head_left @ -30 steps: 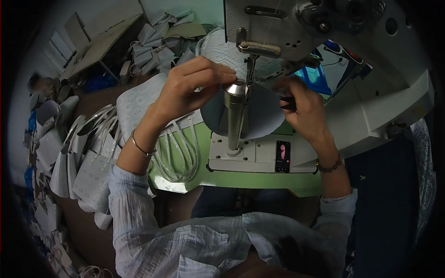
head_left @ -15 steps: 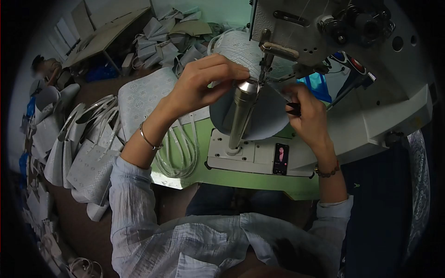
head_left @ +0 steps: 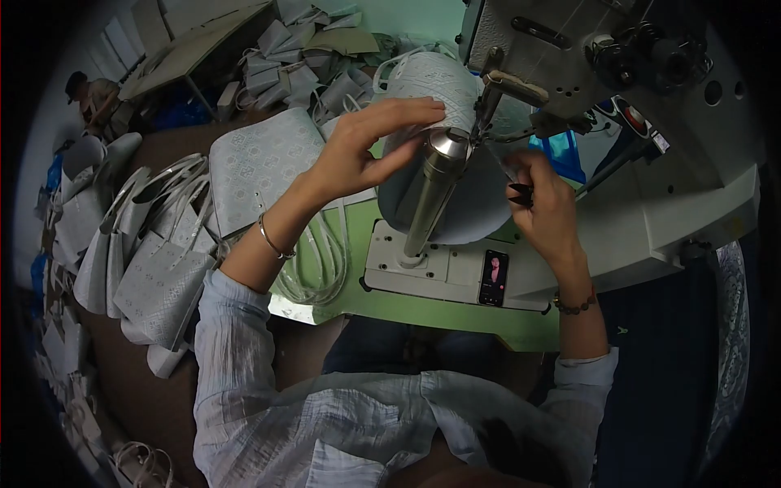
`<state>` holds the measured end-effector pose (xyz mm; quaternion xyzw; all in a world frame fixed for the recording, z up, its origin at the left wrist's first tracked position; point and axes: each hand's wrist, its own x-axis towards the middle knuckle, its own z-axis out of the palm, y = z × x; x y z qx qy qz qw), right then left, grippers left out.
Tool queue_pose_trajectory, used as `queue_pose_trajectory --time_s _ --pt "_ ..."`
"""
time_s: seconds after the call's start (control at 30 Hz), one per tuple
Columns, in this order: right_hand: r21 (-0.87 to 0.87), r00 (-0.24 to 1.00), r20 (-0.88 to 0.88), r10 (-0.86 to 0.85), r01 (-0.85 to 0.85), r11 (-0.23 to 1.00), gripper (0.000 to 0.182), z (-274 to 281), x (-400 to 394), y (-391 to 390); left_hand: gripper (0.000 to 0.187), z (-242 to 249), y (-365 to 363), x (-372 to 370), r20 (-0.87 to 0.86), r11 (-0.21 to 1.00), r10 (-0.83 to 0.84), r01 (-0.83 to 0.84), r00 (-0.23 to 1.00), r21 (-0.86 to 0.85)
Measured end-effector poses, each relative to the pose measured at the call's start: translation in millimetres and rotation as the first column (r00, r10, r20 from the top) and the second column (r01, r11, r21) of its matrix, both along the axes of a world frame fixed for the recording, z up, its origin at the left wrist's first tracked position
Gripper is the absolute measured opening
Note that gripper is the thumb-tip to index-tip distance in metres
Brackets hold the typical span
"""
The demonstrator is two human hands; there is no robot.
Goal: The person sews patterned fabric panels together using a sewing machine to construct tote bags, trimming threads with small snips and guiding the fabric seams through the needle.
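Observation:
A pale patterned bag (head_left: 423, 81) hangs over the post (head_left: 433, 183) of a sewing machine (head_left: 561, 61), close to its needle and presser foot. My left hand (head_left: 362, 146) reaches to the top of the post from the left. Its fingers are stretched out with the tips at the bag's edge, and the thumb stands apart below. To the right of the post, my right hand (head_left: 543, 203) is closed around small thread snips (head_left: 521, 193) with a black handle. Their thin tip points up toward the needle area and is partly hard to make out.
A phone (head_left: 493, 276) lies on the machine bed beside the green table edge (head_left: 423, 313). Clear straps (head_left: 313, 272) lie coiled at left. Patterned bags (head_left: 167, 285) are piled left, more pieces (head_left: 285, 65) behind. Another person (head_left: 93, 106) sits far left.
My left hand's thumb and fingers have moved apart from their near-pinch at the post top. The view has shifted slightly. My right hand still holds the snips in nearly the same spot.

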<state>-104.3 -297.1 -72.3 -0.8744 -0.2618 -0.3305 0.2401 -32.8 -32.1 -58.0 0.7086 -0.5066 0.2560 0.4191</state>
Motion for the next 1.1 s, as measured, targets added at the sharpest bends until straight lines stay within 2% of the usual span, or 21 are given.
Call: queue_pose_trajectory --time_s 0.17,0.23,0.3,0.37,0.43,0.47,0.6,0.63,0.67,0.7,0.77,0.8,0.83,0.87,0.9,0.93,0.97,1.03,1.1 --pt "-0.003 1.000 -0.025 0.013 -0.013 1.000 0.038 -0.8 -0.2 -1.9 0.040 -7.4 -1.7 5.7 -0.066 1.000 -0.010 0.008 0.998 -0.025" --pt "0.035 0.998 -0.062 0.026 -0.024 0.999 0.037 -0.2 -2.3 0.3 0.039 -10.0 0.2 8.6 -0.018 0.999 -0.032 0.031 0.999 -0.040" --pt "0.033 0.997 -0.078 -0.021 0.023 0.999 0.036 -5.6 -3.0 -1.6 0.039 -14.6 -0.7 7.5 -0.103 0.994 -0.065 0.055 0.993 -0.094" --pt "-0.011 0.994 -0.083 -0.071 0.071 0.997 0.047 -9.5 2.0 -5.6 0.039 -17.4 -1.9 7.1 -0.063 0.993 -0.041 0.034 0.997 -0.112" --pt "0.014 0.990 -0.136 -0.024 0.026 1.000 0.047 -6.4 3.1 5.5 0.038 -30.4 -6.2 15.6 -0.007 0.991 -0.006 0.005 1.000 -0.135" --pt "0.030 0.981 -0.189 -0.033 0.039 0.999 0.048 -6.5 3.6 7.9 0.037 -35.2 -4.2 15.7 -0.085 0.995 -0.013 0.005 0.996 -0.097" --pt "0.051 0.970 -0.222 0.100 -0.091 0.995 0.049 -38.8 17.1 4.8 0.030 -88.0 -8.3 26.4 -0.174 0.991 -0.046 0.024 0.984 -0.129" --pt "0.065 0.944 -0.320 0.077 -0.059 0.996 0.047 -40.8 14.4 4.5 0.030 -97.1 -2.7 26.9 -0.171 0.991 -0.039 0.017 0.985 -0.129" --pt "0.074 0.907 -0.418 0.053 -0.024 0.997 0.044 -42.5 10.6 3.6 0.035 -101.9 6.8 21.2 -0.223 0.997 0.007 -0.024 0.975 -0.073" --pt "0.073 0.905 -0.421 0.055 -0.027 0.997 0.044 -41.5 5.9 3.3 0.040 -109.2 17.2 14.5 -0.276 0.998 0.053 -0.059 0.960 -0.015" --pt "0.117 0.945 -0.320 0.063 -0.027 0.993 0.033 -37.8 -6.1 1.4 0.068 -145.1 56.2 19.0 -0.177 0.966 0.248 -0.229 0.953 0.120" --pt "0.122 0.946 -0.319 0.060 -0.022 0.992 0.033 -39.2 -12.3 -4.3 0.083 -163.4 84.8 20.3 -0.111 0.879 0.435 -0.395 0.894 0.268" --pt "0.082 0.947 -0.321 0.005 0.022 0.996 0.029 -42.0 -17.1 -13.5 0.098 -183.0 117.7 22.3 -0.015 0.741 0.595 -0.541 0.804 0.397" --pt "0.042 0.946 -0.319 -0.052 0.069 0.997 0.024 -44.8 -22.7 -21.4 0.111 -208.5 153.0 24.0 0.003 0.522 0.765 -0.624 0.644 0.582" --pt "0.049 0.946 -0.319 -0.061 0.081 0.995 0.024 -47.5 -27.8 -28.5 0.113 -225.9 185.2 19.1 0.068 0.286 0.891 -0.674 0.448 0.681" --pt "0.024 0.945 -0.322 -0.067 0.079 0.997 0.021 -50.4 -33.2 -35.0 0.116 -241.9 215.6 13.7 0.222 0.007 0.944 -0.688 0.244 0.726" --pt "0.003 0.943 -0.325 -0.075 0.080 0.997 0.018 -53.2 -39.1 -38.2 0.117 -264.1 251.2 8.7 0.265 -0.075 0.954 -0.741 0.142 0.667" --pt "0.011 0.932 -0.353 -0.078 0.088 0.996 0.019 -55.5 -47.9 -38.0 0.106 -248.6 281.4 -18.8 0.253 -0.208 0.968 -0.584 -0.005 0.784" --pt "0.022 0.924 -0.373 -0.082 0.098 0.995 0.019 -58.4 -54.5 -36.7 0.090 -256.0 312.2 -26.6 0.045 0.016 0.996 -0.653 0.076 0.757"
